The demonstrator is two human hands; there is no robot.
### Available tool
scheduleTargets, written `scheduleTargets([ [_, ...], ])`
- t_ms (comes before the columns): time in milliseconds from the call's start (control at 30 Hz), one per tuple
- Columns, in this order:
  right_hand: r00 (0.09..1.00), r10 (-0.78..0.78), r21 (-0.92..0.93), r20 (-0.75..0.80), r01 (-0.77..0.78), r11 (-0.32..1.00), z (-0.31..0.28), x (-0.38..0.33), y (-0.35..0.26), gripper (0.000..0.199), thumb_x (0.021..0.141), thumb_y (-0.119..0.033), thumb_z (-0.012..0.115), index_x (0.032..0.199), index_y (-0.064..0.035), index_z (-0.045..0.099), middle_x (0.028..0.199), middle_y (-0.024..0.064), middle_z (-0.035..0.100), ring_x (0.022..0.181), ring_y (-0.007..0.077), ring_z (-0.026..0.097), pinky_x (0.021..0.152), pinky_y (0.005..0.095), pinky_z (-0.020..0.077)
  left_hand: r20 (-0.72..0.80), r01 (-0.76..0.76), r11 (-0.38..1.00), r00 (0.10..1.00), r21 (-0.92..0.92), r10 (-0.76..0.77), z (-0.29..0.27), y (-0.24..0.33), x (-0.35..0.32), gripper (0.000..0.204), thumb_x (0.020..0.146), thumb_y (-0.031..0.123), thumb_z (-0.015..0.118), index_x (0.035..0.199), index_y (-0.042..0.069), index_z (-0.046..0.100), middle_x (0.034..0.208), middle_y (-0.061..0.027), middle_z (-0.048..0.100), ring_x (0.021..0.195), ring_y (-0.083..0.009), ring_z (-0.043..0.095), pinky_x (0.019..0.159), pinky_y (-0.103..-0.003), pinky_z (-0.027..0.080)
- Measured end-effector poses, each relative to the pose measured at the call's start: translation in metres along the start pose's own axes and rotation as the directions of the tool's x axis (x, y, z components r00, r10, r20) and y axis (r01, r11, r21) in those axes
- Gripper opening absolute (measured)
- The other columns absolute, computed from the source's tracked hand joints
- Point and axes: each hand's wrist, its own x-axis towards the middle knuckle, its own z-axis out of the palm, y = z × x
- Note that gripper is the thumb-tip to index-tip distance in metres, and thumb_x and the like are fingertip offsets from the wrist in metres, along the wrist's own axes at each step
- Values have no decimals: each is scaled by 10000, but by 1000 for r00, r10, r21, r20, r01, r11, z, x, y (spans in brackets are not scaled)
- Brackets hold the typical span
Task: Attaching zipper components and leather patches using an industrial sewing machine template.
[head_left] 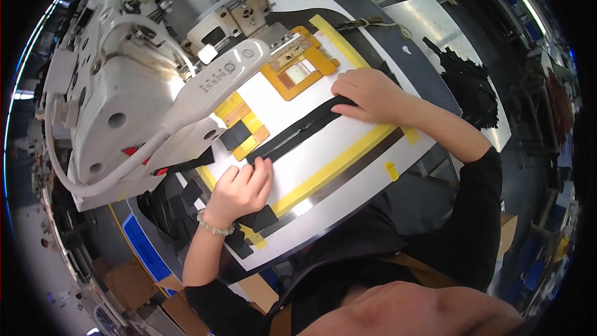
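Note:
A long black fabric strip [303, 129], with a line along its middle like a zipper, lies slantwise over a white work board [323, 160]. My left hand [241, 190], wearing a beaded bracelet, has its fingers curled closed on the strip's lower left end. At the upper right end, my right hand [373, 94] pinches the strip between thumb and bent fingers. Beyond the strip sits an orange frame-shaped plate [290, 84] with a rectangular opening, below the sewing machine's head. A black square patch [236, 135] rests on yellow tape near my left hand.
A large white sewing machine [112, 106] fills the left, its lamp [227, 74] reaching over the board. Yellow tape [329, 171] runs along the board's near side. Black scraps [466, 84] lie on a metal sheet at right. A blue bin [146, 247] stands at lower left.

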Motion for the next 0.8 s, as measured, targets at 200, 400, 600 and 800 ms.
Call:
scheduleTargets([
  [200,996,-14,-60,-87,9,998,-16,31,24,206,806,-249,647,835,-86,524,742,48,557,691,241,561,625,333,437,-155,110,991,983,78,-97,7,-10,12,125,712,22,626,831,2,658,815,-69,638,510,-57,484,435,-187,321],
  [400,997,43,-122,-69,-51,991,-16,64,38,207,778,-208,670,861,-65,547,840,62,578,779,228,564,668,320,428,-78,243,957,969,156,-233,25,-13,14,174,725,64,644,893,24,670,906,-79,673,454,-61,431,441,-202,325],
  [600,984,-149,-114,-97,138,984,6,83,5,366,751,-214,680,1057,-72,537,1009,81,535,982,261,503,852,369,374,-6,265,943,963,202,-270,31,-12,7,193,706,59,612,885,20,672,906,-79,677,447,-62,421,440,-197,323],
  [800,972,-229,166,44,219,961,26,98,-12,372,763,-189,664,1103,-101,544,1005,70,537,994,256,504,884,375,368,-8,266,943,963,201,-270,26,-13,4,185,712,67,591,872,18,672,880,-67,677,444,-58,406,438,-194,312],
])
